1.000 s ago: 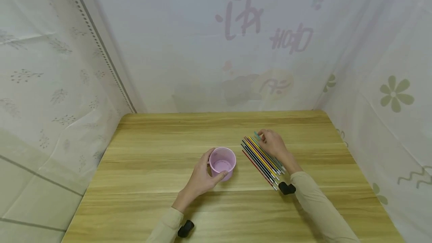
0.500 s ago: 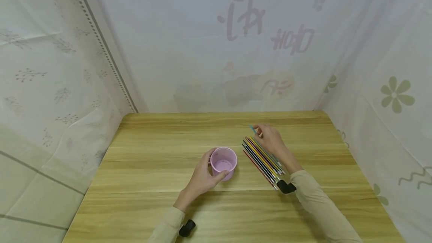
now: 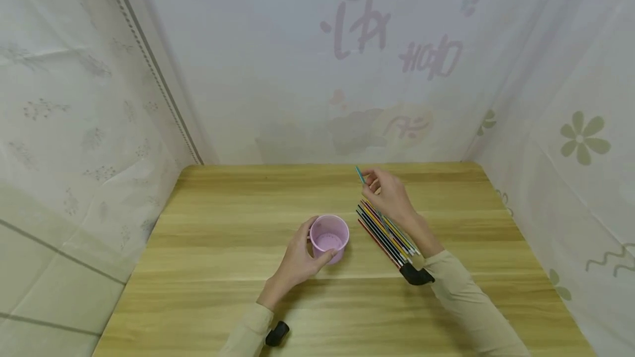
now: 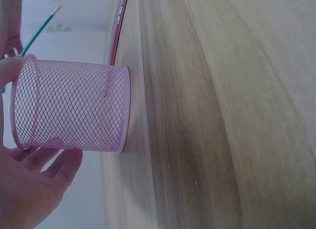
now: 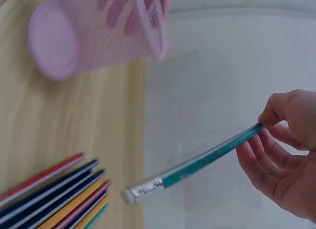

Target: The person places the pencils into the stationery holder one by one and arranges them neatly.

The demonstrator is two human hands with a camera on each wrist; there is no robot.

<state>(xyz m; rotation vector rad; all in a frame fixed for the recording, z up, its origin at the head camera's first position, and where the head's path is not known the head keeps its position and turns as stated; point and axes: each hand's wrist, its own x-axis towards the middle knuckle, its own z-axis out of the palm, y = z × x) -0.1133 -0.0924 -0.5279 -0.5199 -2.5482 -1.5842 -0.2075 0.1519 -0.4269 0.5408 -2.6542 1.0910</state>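
My left hand (image 3: 296, 260) grips a pink mesh pen holder (image 4: 74, 105) round its side, thumb near the rim. Upright on the table, the holder shows only its bare bottom inside in the head view. With thumb and fingers my right hand (image 3: 389, 194) pinches a teal pencil (image 5: 212, 157), which is raised above the table beyond the holder and to its right. In the right wrist view the pencil's white eraser (image 5: 129, 196) points away from the hand. Under the right hand lies a row of several pencils (image 3: 383, 234), partly covered by the wrist.
The wooden table (image 3: 223, 225) ends at a pale curtain (image 3: 278, 70) at the back, with patterned curtains on both sides. A black wrist camera (image 3: 415, 275) hangs from the right wrist, close over the pencils' near ends; another black camera (image 3: 276, 334) is on the left wrist.
My right hand has lifted the teal pencil off the row and moved it up and to the left. The left hand and pen holder have stayed in place.
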